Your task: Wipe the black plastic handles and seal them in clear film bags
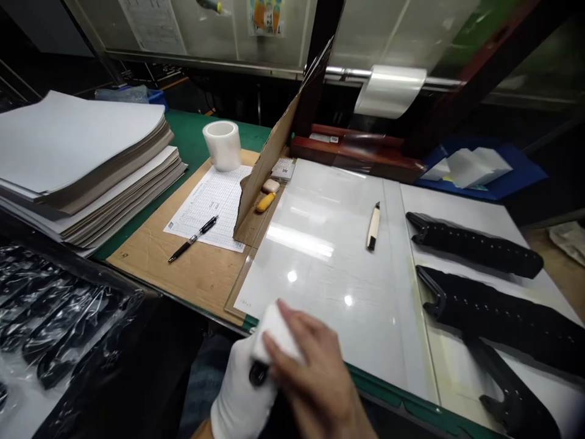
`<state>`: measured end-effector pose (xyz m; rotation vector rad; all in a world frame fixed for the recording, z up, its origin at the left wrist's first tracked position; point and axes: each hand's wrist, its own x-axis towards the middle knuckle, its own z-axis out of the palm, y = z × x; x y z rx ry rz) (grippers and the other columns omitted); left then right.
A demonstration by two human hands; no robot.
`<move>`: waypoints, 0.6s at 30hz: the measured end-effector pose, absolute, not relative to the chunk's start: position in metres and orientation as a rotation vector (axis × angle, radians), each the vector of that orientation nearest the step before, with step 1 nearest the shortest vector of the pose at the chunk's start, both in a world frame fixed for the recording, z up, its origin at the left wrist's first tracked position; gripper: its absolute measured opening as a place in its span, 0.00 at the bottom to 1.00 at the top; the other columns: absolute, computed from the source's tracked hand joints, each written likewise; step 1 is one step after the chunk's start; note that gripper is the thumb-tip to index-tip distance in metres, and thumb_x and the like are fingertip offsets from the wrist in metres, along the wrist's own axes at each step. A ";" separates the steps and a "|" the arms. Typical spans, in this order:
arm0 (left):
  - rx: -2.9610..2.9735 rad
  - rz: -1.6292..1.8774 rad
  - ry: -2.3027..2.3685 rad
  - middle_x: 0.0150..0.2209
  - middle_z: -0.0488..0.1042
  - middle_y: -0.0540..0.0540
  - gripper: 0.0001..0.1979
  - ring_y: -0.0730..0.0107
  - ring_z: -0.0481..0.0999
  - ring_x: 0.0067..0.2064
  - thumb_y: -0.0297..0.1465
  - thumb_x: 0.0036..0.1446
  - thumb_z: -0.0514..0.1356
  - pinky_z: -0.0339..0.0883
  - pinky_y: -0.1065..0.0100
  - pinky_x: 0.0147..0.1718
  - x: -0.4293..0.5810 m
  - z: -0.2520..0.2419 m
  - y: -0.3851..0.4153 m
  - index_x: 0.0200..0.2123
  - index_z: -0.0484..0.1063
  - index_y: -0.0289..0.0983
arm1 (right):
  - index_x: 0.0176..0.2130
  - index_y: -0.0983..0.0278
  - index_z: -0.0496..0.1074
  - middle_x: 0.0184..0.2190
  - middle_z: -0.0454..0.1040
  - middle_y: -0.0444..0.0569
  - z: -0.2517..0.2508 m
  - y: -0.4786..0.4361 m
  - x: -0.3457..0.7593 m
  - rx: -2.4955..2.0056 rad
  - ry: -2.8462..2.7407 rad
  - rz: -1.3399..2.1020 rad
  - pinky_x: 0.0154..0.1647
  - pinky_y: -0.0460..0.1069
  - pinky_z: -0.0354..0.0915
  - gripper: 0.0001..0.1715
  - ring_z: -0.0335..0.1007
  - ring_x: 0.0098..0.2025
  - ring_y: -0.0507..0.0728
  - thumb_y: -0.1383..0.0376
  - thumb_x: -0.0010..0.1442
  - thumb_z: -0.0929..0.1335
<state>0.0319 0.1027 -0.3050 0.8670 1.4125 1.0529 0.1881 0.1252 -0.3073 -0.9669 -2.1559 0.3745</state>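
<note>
1. Holding a blocky white piece [276,332] between both hands, low in front of the body, at the near table edge.
2. Right hand [315,360]: bare, slightly blurred, thumb and fingers clamped on the white piece.
3. Left hand [242,390]: white glove, together with the right, below and beside the piece; its fingers are mostly hidden, so cannot tell how firmly they grip.
4. Black part [258,373], rounded end, peeks out between glove and white piece; rest hidden, full shape unclear.
5. Doing it well (judgement): let the gloved side steady things, press evenly with the bare fingers, stay on the white piece; skin contact might smudge a dark finish.
6. Also sensible: elbows in, well away from the utility knife [373,227] lying on the clear panel [351,201].
7. White piece: matte, blunt-cornered, maybe foam or folded cloth, cannot tell. Glove: fabric, wrinkled toward the wrist.
8. Panel: flat, glossy, lamp glare, white underneath.
9. Right side: long black brackets [475,244], dull surface, small dots in rows.
10. Left side: thick paper stack [82,140], top sheets bowed; smooth brown cardboard mat [219,280] bearing a slim black pen [193,239], printed form [201,207] and translucent tape roll [222,149]; crinkled shiny plastic wrap [59,323] nearest the body.
</note>
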 end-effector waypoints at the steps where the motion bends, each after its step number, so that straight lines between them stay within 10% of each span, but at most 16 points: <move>1: 0.920 1.065 1.410 0.44 0.82 0.39 0.17 0.50 0.80 0.47 0.40 0.58 0.65 0.73 0.57 0.53 0.031 -0.307 0.102 0.46 0.80 0.37 | 0.64 0.54 0.65 0.66 0.63 0.54 -0.310 0.127 0.188 -1.013 -2.147 0.377 0.51 0.61 0.71 0.29 0.64 0.61 0.64 0.72 0.67 0.64; 12: 1.012 1.112 1.453 0.50 0.81 0.39 0.22 0.49 0.80 0.52 0.44 0.61 0.62 0.74 0.63 0.52 0.018 -0.322 0.095 0.54 0.78 0.39 | 0.62 0.53 0.67 0.67 0.62 0.53 -0.307 0.141 0.179 -1.021 -2.127 0.383 0.53 0.62 0.72 0.29 0.63 0.63 0.64 0.72 0.66 0.66; 18: 0.974 1.143 1.653 0.50 0.82 0.45 0.23 0.53 0.79 0.54 0.46 0.57 0.66 0.75 0.69 0.51 0.003 -0.301 0.095 0.52 0.79 0.42 | 0.60 0.50 0.70 0.69 0.58 0.48 -0.272 0.210 0.164 -1.236 -1.884 0.835 0.66 0.71 0.56 0.21 0.51 0.71 0.65 0.53 0.70 0.65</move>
